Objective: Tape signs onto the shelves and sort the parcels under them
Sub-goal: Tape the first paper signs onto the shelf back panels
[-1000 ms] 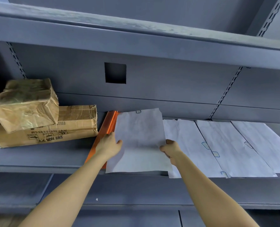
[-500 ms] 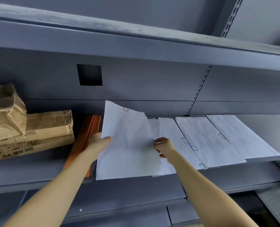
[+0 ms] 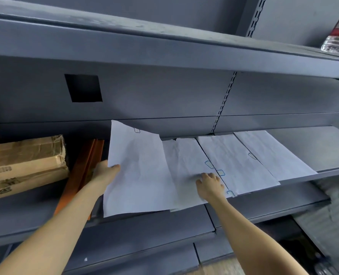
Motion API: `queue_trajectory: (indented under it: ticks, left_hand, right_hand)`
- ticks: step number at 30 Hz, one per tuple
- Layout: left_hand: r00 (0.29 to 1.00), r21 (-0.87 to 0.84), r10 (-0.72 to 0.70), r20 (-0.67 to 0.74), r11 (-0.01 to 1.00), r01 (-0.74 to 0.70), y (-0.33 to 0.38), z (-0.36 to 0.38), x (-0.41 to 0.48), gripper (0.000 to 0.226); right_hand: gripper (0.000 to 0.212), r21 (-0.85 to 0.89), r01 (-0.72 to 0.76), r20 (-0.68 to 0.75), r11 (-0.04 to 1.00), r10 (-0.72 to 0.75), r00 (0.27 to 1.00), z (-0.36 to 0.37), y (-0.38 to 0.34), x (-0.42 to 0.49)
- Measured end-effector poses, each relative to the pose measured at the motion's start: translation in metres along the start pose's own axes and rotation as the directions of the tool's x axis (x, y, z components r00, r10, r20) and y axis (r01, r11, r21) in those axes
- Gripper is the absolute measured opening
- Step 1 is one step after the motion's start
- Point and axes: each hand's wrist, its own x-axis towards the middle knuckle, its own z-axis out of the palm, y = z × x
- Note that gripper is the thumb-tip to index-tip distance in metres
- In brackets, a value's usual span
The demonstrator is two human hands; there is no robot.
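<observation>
Several white paper signs lie side by side on a grey metal shelf. My left hand grips the left edge of the leftmost sign, whose far end is lifted off the shelf. My right hand rests with spread fingers on the second sign, holding nothing. Further right lie a third sign and a fourth sign, with small blue-edged tape pieces at their borders. Brown cardboard parcels sit at the shelf's left end.
An orange flat piece stands on edge between the parcels and the signs. A rectangular hole opens in the back panel. The upper shelf overhangs, with a clear-wrapped item at its right end. A slotted upright divides the back panel.
The leftmost sign's far end has risen off the shelf. My right hand let go of that sign's right edge and moved right onto the second sign. The view swung right.
</observation>
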Motion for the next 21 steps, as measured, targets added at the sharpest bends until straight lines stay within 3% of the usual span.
queue_trajectory:
  ticks: [5,10,15,21]
  left_hand:
    - [1.0,-0.012,-0.028,-0.014,1.0,0.028,-0.001,-0.002,0.0,0.03]
    - [0.999,-0.031,-0.041,-0.01,0.999,0.041,-0.002,-0.003,-0.002,0.027]
    - [0.999,-0.056,-0.032,-0.024,0.998,0.031,-0.001,-0.004,-0.003,0.022]
    - [1.0,-0.077,-0.02,-0.021,0.997,0.019,0.0,-0.003,-0.006,0.013]
  right_hand:
    - [0.036,-0.006,0.017,-0.035,1.0,-0.017,0.999,-0.003,-0.005,0.002]
    - [0.04,0.035,-0.092,-0.035,0.995,0.093,0.995,-0.017,-0.001,0.021]
    - [0.054,0.176,-0.208,0.033,0.962,0.206,0.978,-0.031,-0.004,0.037]
    - [0.06,0.163,-0.252,0.129,0.954,0.232,0.964,-0.036,-0.006,0.048]
